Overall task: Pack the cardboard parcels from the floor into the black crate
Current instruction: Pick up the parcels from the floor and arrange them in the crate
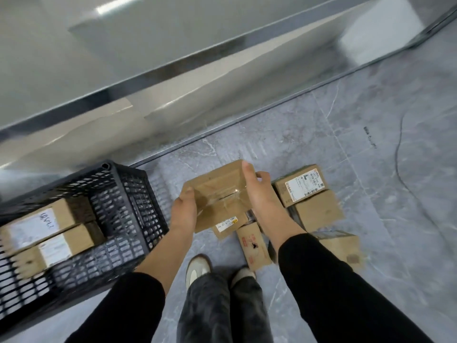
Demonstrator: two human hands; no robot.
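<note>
I see left hand (184, 206) and right hand (258, 191), fingers curled round opposite edges of a taped cardboard parcel (217, 191), held over loose parcels (316, 209) on the floor (371, 149), right of the black crate (138, 201) holding two labelled parcels (47, 229).

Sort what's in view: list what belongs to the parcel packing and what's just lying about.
Job:
taped parcel, gripped by left hand and right hand
black crate, holding two labelled parcels
floor parcels, right of the crate

Lying about:
thin dark cord on the tiles
white cabinet behind
</note>
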